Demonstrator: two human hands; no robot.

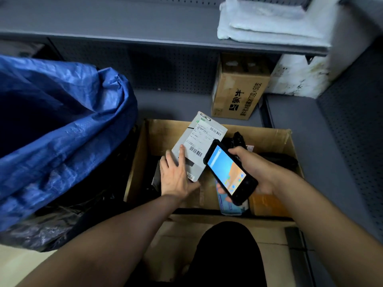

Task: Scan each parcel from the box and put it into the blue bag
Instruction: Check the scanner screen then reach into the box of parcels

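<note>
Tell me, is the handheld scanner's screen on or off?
On. The scanner in the right hand shows a lit blue and orange display with small icons.

Only readable stuff is on the brown carton at the back — big "蒙牛" with a logo, plus a line ending "×50支". The grey parcel has a white shipping label with two barcodes — print's too tiny to read. Scanner screen is just colourful icons.
</note>
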